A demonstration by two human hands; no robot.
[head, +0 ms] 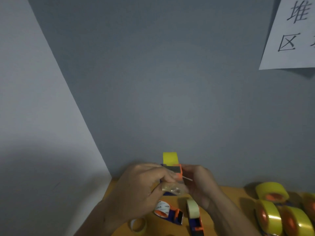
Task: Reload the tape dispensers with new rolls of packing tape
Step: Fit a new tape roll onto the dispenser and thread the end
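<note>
Lower centre of the frame: the left hand (144,183) and the right hand (199,183) together hold a blue-and-orange tape dispenser (172,171) raised above the bench (230,193). A yellow roll of packing tape (170,157) already sits on it, standing up behind the fingers. The left hand grasps the dispenser body, its thumb and fingers curled around it and seemingly pinching a clear strip of tape (172,189) drawn down from the roll. The right hand steadies the orange cutter end, fingers curled on it.

At the lower right, several dispensers with full yellow rolls (272,193) lie together, apparently finished. Below the hands lie a dispenser carrying a spent core (162,210), another dispenser bearing a pale roll (193,212), and a loose empty core (138,224).

By these signs the task looks well advanced: the held unit appears to need only threading, and at least one dispenser awaits reloading.
</note>
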